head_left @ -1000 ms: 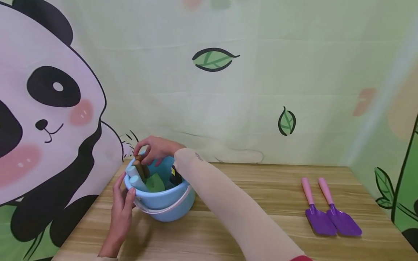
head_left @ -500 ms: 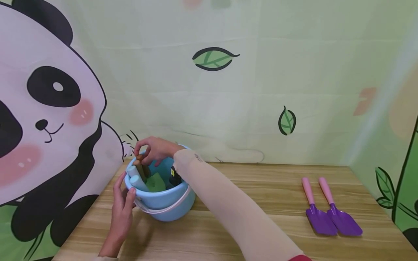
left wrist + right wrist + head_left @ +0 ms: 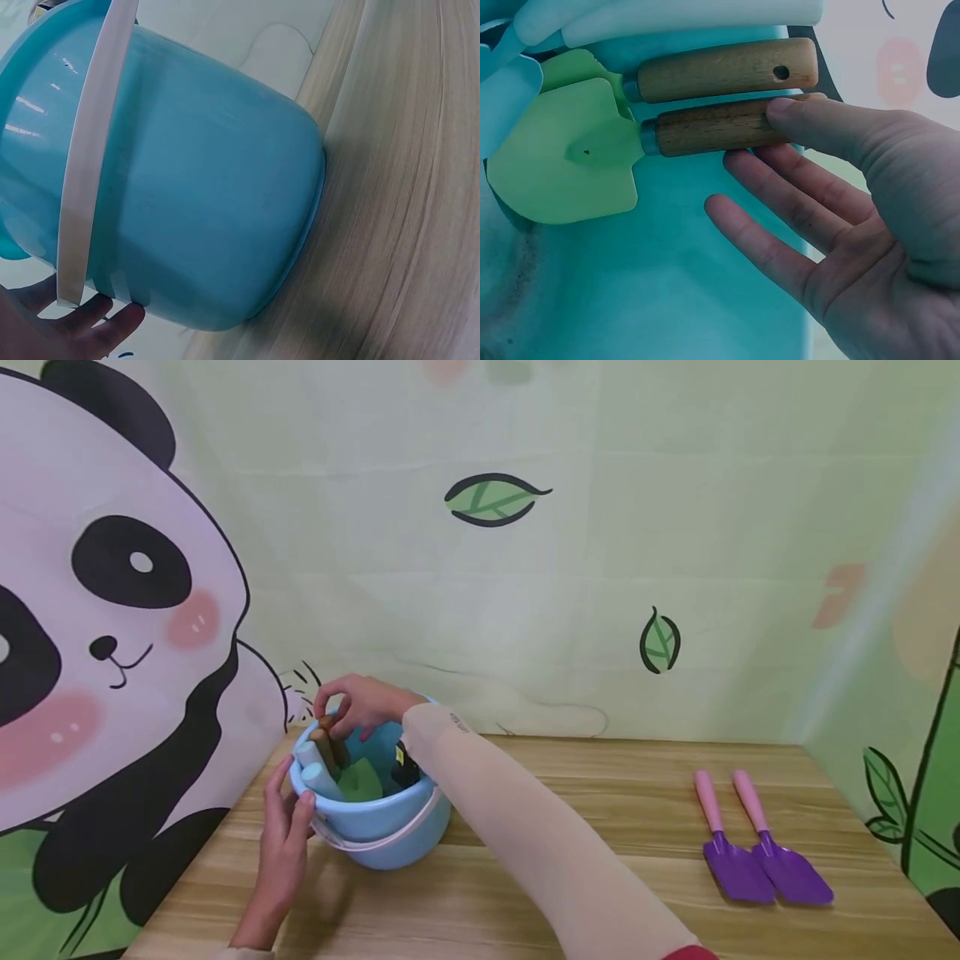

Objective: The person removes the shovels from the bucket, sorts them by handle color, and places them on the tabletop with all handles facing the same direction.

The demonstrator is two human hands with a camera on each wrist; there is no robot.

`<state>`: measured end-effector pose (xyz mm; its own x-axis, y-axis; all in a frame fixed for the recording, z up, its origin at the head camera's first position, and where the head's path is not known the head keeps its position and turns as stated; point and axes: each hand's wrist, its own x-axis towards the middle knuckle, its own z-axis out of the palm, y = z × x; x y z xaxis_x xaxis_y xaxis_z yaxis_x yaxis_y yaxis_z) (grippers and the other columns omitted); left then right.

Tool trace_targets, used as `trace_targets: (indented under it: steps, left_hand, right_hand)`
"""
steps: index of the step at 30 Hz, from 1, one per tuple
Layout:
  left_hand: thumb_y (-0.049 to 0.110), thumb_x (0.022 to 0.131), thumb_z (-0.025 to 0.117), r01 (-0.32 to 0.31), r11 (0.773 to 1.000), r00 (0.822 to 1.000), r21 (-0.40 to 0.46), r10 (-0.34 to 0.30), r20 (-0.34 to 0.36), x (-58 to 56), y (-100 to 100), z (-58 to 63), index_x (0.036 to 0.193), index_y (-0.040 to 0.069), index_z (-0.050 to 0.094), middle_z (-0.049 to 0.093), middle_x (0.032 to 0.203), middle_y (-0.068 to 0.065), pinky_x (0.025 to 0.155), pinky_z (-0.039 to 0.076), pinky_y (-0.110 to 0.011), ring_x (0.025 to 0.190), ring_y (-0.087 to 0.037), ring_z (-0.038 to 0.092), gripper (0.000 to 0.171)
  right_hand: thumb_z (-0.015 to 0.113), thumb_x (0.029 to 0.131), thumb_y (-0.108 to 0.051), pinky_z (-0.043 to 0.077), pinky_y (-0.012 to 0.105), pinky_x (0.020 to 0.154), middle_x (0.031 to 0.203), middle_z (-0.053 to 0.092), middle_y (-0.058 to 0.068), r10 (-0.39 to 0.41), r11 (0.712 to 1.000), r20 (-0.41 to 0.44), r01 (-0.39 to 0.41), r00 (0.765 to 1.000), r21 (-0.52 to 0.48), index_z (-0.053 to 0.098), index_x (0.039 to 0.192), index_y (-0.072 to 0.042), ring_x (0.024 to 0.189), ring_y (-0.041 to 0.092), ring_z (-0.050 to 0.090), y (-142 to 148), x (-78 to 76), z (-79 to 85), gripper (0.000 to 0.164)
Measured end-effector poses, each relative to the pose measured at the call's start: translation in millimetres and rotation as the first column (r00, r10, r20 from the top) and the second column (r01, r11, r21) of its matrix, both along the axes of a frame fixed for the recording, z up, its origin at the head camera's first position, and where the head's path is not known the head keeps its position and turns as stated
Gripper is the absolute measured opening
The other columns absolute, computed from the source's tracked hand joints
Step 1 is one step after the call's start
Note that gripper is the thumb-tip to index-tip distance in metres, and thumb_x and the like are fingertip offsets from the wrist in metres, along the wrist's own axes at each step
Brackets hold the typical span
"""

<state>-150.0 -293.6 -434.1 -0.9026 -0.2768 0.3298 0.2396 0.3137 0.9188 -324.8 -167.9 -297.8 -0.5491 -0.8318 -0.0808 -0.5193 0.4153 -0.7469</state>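
A light blue bucket [image 3: 375, 818] with a white handle [image 3: 88, 150] stands on the wooden table. My left hand [image 3: 283, 839] cups its left side, thumb at the front rim and fingertips on the outer wall. My right hand [image 3: 367, 703] reaches over the rim. In the right wrist view its thumb and fingers pinch the wooden handle of a small green trowel [image 3: 570, 154], while the other fingers spread loosely. Beside it lies a second wooden handle [image 3: 727, 69], on another green tool mostly hidden behind the first. Pale blue handles [image 3: 321, 781] lean against the rim.
Inside the bucket, a black object [image 3: 405, 768] with a yellow mark sits at the right. Two purple shovels [image 3: 738, 868] with pink handles lie on the table [image 3: 600, 893] at the right. A panda-printed backdrop [image 3: 562, 568] stands behind and beside the table.
The view shifts slightly, so everything sits a little further right. Both hands keep their places at the bucket, and the tools in it look the same.
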Motion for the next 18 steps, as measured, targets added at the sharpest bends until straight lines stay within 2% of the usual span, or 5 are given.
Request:
trace_targets:
  steps: [3, 9, 18]
  left_hand:
    - [0.037, 0.111, 0.039, 0.001, 1.0, 1.0, 0.003, -0.001, 0.007, 0.1, -0.5, 0.0, 0.164, 0.03, 0.009, 0.02, 0.167, -0.016, 0.098, 0.041, -0.073, 0.148, -0.047, 0.028, 0.061]
    - [0.035, 0.112, 0.038, 0.002, 1.0, 1.0, -0.006, -0.002, 0.004, 0.4, -0.6, 0.8, 0.164, 0.028, 0.009, 0.021, 0.166, -0.017, 0.099, 0.042, -0.071, 0.147, -0.046, 0.03, 0.061]
    - [0.034, 0.112, 0.039, 0.005, 1.0, 1.0, -0.011, -0.005, -0.01, -0.2, -0.7, 1.1, 0.165, 0.026, 0.01, 0.023, 0.166, -0.018, 0.098, 0.043, -0.07, 0.147, -0.047, 0.031, 0.06]
  right_hand:
    - [0.072, 0.096, -0.009, 0.06, 0.038, 0.08, 0.11, 0.068, 0.002, -0.012, 1.0, -0.012, 0.012, 1.0, 0.007, 0.066, 0.113, -0.019, 0.096, 0.017, 0.067, 0.0, 0.7, 1.4, 0.021]
    - [0.073, 0.096, -0.009, 0.06, 0.035, 0.079, 0.108, 0.069, -0.001, -0.028, 1.0, -0.037, 0.028, 0.999, 0.004, 0.066, 0.116, -0.015, 0.095, 0.015, 0.067, 1.5, -0.5, 4.1, 0.023]
    - [0.073, 0.095, -0.009, 0.06, 0.035, 0.078, 0.106, 0.07, 0.0, -0.057, 0.998, -0.075, 0.058, 0.996, 0.012, 0.066, 0.108, -0.017, 0.092, 0.015, 0.068, 7.4, -3.3, 6.8, 0.016]
